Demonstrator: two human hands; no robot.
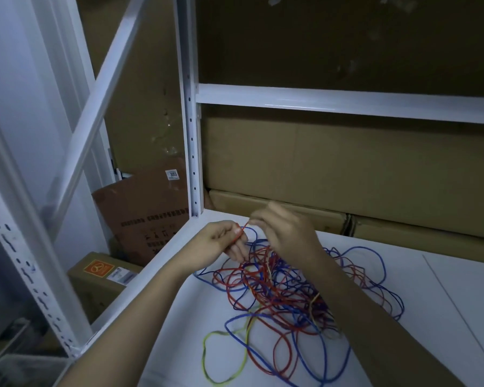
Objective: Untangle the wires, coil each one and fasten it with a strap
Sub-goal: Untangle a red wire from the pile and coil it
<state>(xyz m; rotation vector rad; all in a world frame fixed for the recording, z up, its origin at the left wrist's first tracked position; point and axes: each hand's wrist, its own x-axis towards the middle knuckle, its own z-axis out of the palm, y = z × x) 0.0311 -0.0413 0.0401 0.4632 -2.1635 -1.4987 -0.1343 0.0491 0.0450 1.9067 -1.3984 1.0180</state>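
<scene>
A tangled heap of red, blue and yellow-green wires [285, 291] lies on the white shelf board [444, 303]. Above the heap's far left side, my left hand [221, 241] pinches a red wire [239, 233] between thumb and fingers. My right hand [285, 230] pinches the same red wire's end a little further along, close to the left hand. A yellow-green loop [207, 356] trails out at the near side of the heap. No strap is visible.
The white shelf post [192, 152] rises just behind my hands, with a crossbeam [347, 103] above. Cardboard boxes [319, 163] stand along the back. More boxes [101, 277] sit on the floor to the left, below the shelf's edge.
</scene>
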